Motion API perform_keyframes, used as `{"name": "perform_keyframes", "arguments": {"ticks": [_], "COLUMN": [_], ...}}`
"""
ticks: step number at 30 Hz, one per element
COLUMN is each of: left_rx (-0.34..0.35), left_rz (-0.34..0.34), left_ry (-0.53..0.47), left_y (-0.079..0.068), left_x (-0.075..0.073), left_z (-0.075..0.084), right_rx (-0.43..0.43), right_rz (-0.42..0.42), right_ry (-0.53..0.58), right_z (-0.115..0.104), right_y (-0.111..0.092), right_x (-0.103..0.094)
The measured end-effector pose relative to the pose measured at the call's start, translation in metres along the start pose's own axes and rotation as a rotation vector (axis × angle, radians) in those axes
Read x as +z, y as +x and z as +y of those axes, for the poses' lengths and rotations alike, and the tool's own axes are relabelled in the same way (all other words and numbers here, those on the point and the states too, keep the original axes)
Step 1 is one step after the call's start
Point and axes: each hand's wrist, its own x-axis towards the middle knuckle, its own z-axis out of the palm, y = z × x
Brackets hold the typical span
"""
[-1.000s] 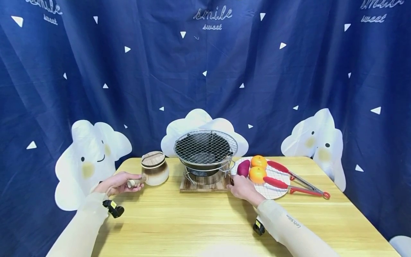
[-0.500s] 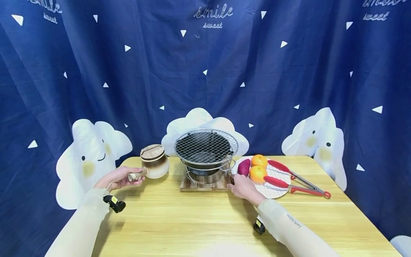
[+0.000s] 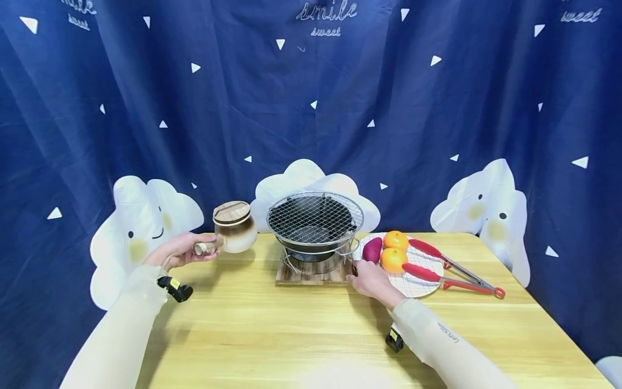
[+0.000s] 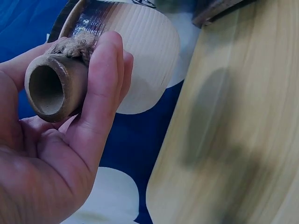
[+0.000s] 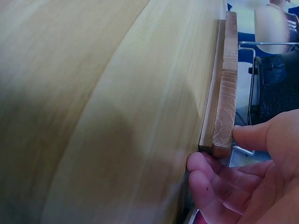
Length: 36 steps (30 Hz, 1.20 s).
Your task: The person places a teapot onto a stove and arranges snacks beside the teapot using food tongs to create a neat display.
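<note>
My left hand (image 3: 182, 249) grips the side handle (image 4: 77, 79) of a brown-and-cream pot (image 3: 239, 237) with a wooden lid (image 3: 231, 212). The pot hangs above the table at the left, its shadow falling on the wood below. In the left wrist view the hollow handle end and a rope wrap show between thumb and fingers. My right hand (image 3: 373, 282) pinches the right front corner of a square wooden board (image 5: 226, 88), thumb on top and fingertips at the edge below. A round black grill (image 3: 311, 220) with a wire mesh top stands on that board on wire legs.
Right of the grill lies a white round plate (image 3: 423, 289) with a purple sweet potato (image 3: 372, 250) and two oranges (image 3: 394, 260). Red-tipped tongs (image 3: 468, 284) rest partly on the plate. A blue curtain (image 3: 311, 108) hangs behind the table (image 3: 272, 329).
My left hand has lifted the pot off the table, raising it a little higher. My right hand stays at the board's corner, and the view has tilted slightly.
</note>
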Motion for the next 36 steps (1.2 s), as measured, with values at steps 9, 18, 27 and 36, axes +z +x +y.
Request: {"name": "perform_keyframes", "arguments": {"ticks": [9,18,27,36], "left_rx": [0.001,-0.009,-0.007,0.011], "left_rz": [0.037,0.033,0.062,0.034], "left_ry": [-0.039,-0.002,0.028,0.008], "left_y": [-0.003,-0.001,-0.002,-0.004], "left_x": [0.006,0.015,0.023,0.033], "left_z": [0.025,0.053,0.074,0.097], "right_rx": [-0.015,0.020,0.018,0.020], "right_rz": [0.020,0.013,0.006,0.007], "right_ry": [-0.008,-0.001,-0.013,-0.012], "right_z": [0.003,0.002,0.002,0.001], "right_y": [0.000,-0.001,-0.003,-0.003], "right_x": [-0.001,-0.001,0.001,-0.002]}}
